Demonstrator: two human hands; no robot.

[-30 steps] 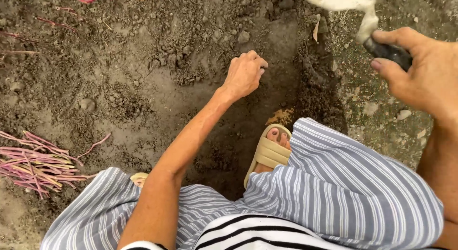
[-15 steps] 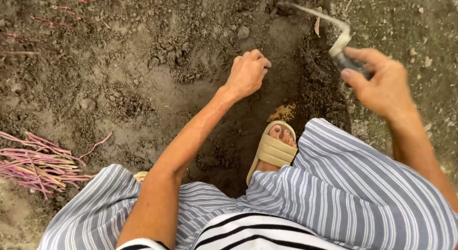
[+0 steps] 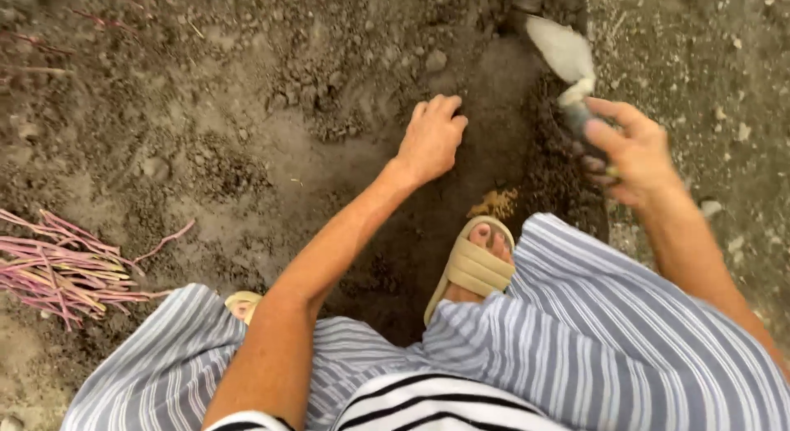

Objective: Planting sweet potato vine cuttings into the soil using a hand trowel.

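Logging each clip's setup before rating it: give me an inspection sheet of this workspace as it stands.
Surface: bare soil, loose and clumpy, with a darker dug trench ahead of the person.
Job's things: hand trowel, pale blade pointing into the trench.
Clutter: bundle of pink stems lying at the left; small stones scattered about.
Hands: left hand resting on the soil, fingers curled; right hand shut around the trowel handle.
Cables: nothing seen.
Surroundings: striped skirt and beige sandal of the person; nothing else seen.
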